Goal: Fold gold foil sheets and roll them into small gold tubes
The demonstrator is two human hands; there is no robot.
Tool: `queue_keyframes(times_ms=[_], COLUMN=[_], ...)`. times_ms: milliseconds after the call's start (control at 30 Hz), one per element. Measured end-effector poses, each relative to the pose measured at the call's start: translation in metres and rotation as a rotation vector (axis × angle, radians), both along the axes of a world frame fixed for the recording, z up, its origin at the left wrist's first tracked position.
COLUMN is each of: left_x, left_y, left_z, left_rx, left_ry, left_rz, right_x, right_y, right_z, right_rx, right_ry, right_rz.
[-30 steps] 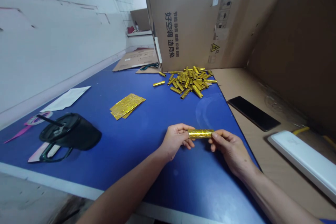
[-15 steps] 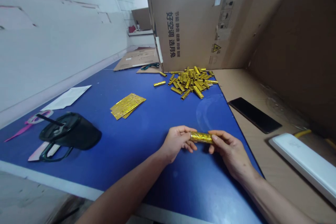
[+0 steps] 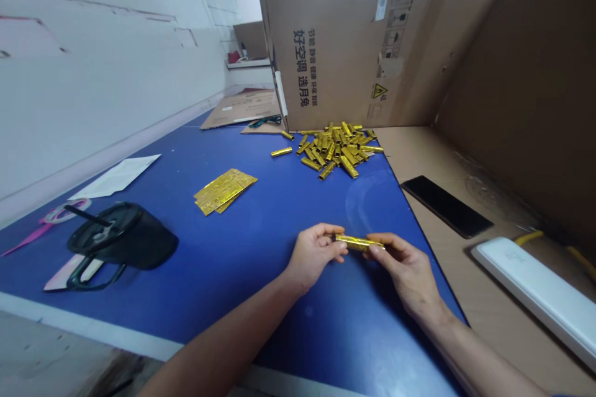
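A shiny gold foil tube (image 3: pixel 356 243) is held level above the blue table (image 3: pixel 261 229). My left hand (image 3: pixel 316 251) grips its left end between thumb and fingers. At the other end, my right hand (image 3: pixel 405 263) pinches it, the thumb in front. The fingers partly cover both ends. Beyond my hands lies a heap of similar gold tubes (image 3: pixel 330 150), several with open ends showing. To the left, a small stack of flat gold foil sheets (image 3: pixel 223 191) rests on the table.
A dark lidded mug with a straw (image 3: pixel 135 236) stands at left, near a roll of tape (image 3: pixel 69 211) and white paper (image 3: pixel 116 177). A big cardboard box (image 3: pixel 344 43) rises behind the heap. At right lie a black phone (image 3: pixel 444 205) and a white oblong device (image 3: pixel 531 291).
The gold tube looks narrower and flatter between my fingers than before. Both hands have shifted their fingers slightly on it and stay in nearly the same place.
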State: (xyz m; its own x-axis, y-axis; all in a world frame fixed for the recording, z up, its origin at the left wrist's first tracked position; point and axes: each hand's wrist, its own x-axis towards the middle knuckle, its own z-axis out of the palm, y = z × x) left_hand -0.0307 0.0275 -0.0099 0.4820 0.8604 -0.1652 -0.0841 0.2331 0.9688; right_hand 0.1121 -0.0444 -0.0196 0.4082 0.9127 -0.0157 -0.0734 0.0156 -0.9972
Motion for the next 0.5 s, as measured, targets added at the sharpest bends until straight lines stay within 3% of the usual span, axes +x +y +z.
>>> queue_keyframes(times_ms=[300, 500], left_x=[0.0006, -0.0006], left_y=[-0.0005, 0.0003], left_z=[-0.0040, -0.0081], left_rx=[0.021, 0.035], left_ry=[0.001, 0.040], left_rz=[-0.005, -0.038], right_x=[0.0009, -0.0004], right_y=[-0.0016, -0.0015], right_z=[-0.0018, -0.0047], right_rx=[0.071, 0.098], right_ry=[-0.214, -0.231], right_rz=[0.037, 0.021])
